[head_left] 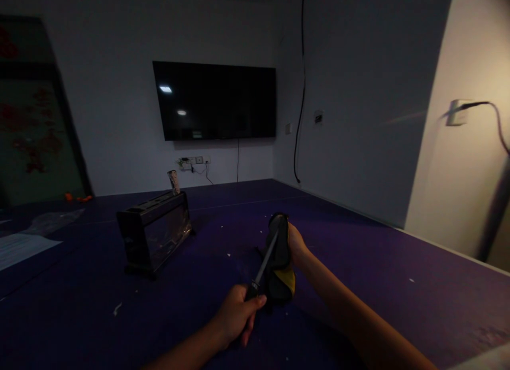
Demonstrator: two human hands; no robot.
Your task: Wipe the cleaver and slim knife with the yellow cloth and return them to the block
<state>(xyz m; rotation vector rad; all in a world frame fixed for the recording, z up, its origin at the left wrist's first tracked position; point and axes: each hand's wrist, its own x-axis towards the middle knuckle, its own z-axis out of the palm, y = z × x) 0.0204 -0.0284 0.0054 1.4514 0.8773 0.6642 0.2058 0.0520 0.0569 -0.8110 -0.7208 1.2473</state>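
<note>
My left hand [236, 312] is closed around the dark handle of a knife [265, 261]. Its long, narrow blade points up and away, its far part lying against a grey cloth [282, 250] with a yellow underside. My right hand [295, 245] grips that cloth from its right side, and most of its fingers are hidden behind the fabric. To the left of both hands stands a black knife block [153, 232] with clear or shiny side panels. One speckled light handle [174, 182] sticks up from its far end.
The purple-blue surface [215, 317] carries small white scraps. White paper [24, 249] and clear plastic wrap [56, 219] lie at the far left, with small orange things [79, 198] behind. A television [215, 101] hangs on the back wall; a black cable [302, 104] dangles to the right.
</note>
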